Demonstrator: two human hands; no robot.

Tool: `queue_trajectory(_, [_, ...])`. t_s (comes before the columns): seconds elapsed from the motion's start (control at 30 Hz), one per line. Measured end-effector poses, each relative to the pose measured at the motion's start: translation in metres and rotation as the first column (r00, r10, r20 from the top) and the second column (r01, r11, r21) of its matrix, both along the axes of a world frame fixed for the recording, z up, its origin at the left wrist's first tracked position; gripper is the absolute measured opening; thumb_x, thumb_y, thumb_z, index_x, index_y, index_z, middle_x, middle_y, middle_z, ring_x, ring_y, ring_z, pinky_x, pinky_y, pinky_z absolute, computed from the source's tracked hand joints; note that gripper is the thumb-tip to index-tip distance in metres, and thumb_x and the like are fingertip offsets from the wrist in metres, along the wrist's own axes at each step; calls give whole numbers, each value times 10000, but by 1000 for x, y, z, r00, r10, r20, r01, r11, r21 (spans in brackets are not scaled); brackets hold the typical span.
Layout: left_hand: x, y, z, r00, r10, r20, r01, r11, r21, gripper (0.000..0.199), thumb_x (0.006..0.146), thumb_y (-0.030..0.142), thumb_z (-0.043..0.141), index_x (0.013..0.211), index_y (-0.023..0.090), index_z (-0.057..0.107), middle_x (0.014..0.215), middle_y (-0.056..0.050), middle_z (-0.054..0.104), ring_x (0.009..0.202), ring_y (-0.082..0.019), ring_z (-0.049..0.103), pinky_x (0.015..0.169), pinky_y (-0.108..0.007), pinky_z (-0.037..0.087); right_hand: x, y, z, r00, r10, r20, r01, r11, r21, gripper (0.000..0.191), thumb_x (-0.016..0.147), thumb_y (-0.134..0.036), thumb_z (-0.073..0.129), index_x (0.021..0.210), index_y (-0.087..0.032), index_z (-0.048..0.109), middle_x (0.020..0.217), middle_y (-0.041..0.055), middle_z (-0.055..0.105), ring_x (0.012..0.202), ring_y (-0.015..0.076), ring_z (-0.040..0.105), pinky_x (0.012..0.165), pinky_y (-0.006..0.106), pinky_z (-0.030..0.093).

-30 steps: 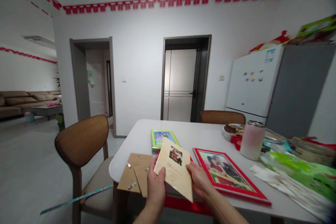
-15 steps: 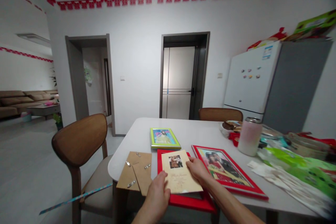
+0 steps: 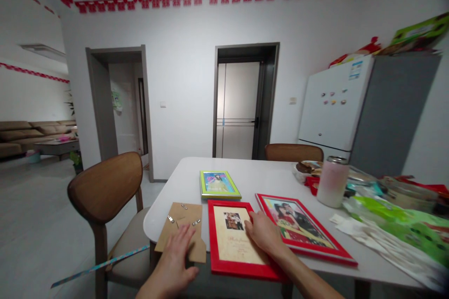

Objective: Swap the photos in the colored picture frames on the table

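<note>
Card (image 3: 232,241) with a small printed photo lies flat within a red frame (image 3: 245,271) at the near edge of the tabletop (image 3: 191,173), its visible edges inside the rim, which probably keeps it from sliding. The right hand (image 3: 264,233) is at the card's upper right, fingers bent beside the rim, perhaps to steady it; whether that grip pinches anything, I cannot tell. The left hand (image 3: 175,254) has a wide, loose grip, fingers spread over a brown board (image 3: 180,217) just left of the frame. The board's metal clips (image 3: 196,222) face up, seemingly easy to reach. Another red frame (image 3: 304,225) lies just right and a green frame (image 3: 219,185) beyond, likely set aside. Farther right stands a pink bottle (image 3: 333,182), near a white cloth (image 3: 368,238)
</note>
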State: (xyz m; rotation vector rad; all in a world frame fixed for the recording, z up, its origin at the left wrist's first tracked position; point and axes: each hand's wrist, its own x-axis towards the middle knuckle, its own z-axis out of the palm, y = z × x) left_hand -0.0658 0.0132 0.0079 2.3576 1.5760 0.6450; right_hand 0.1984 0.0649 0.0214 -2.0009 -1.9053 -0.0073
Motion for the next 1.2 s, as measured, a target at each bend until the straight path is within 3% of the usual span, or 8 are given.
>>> queue_trajectory(0.13, [-33,16,-12,951,219,-220,-200,974,103,558,621,47,452,1160,191,467,1270,-97,404,1180,-239,336,966,-423,281,-33,-17,3,934,266,-237,-242,962,124,352,773,-309,375,1020,-141,562,963,123,580,881,200,533,770,293,393])
queue_trajectory(0.23, [-34,22,-12,957,222,-185,-161,941,298,427,722,56,368,1081,208,541,1171,-84,514,1085,-199,463,899,-345,395,-74,-29,9,783,446,-432,-423,893,156,421,758,-371,422,1098,-147,526,1032,113,578,939,200,525,828,308,386])
queue_trajectory(0.33, [-21,19,-1,976,178,-126,-89,853,514,401,743,71,351,1060,212,553,1115,-61,561,1042,-193,502,854,-340,443,-100,-37,25,653,461,-601,-464,871,164,514,746,-421,434,1163,-123,471,1136,119,538,1029,202,493,885,325,366])
queue_trajectory(0.5, [19,9,15,997,28,-74,31,726,687,392,771,80,330,1103,192,506,1078,-47,587,1016,-185,522,824,-347,468,-68,-52,47,621,479,-620,-454,865,214,533,694,-409,511,1140,-118,497,1149,117,536,1043,213,489,918,347,353])
queue_trajectory(0.6, [53,3,16,997,-62,-52,80,779,622,373,781,89,348,1105,189,504,1089,-54,579,1029,-198,512,851,-367,446,-26,-65,40,690,441,-574,-427,888,169,640,618,-412,588,1181,-137,460,1177,118,512,1058,235,476,915,358,359])
queue_trajectory(0.8, [103,-10,12,984,-168,-50,175,952,251,341,795,97,378,1084,208,520,1139,-62,544,1077,-205,469,907,-341,385,24,-73,13,852,324,-411,-362,932,-17,592,663,-481,499,1160,-159,489,1131,116,541,1023,240,492,889,345,367])
queue_trajectory(1.0, [101,-10,9,990,-132,-44,137,985,108,257,820,161,350,914,233,578,897,-26,641,829,-179,581,742,-295,454,29,-62,1,943,310,-122,-307,951,42,507,647,-439,511,1071,-167,568,983,113,557,920,227,500,825,319,374])
queue_trajectory(1.2, [92,-9,3,990,-139,36,136,988,74,318,725,313,538,1019,193,538,1156,-75,516,1080,-224,437,995,-406,214,20,-61,2,933,359,14,-359,931,61,338,692,-403,458,919,-224,634,863,69,551,801,189,493,713,293,364])
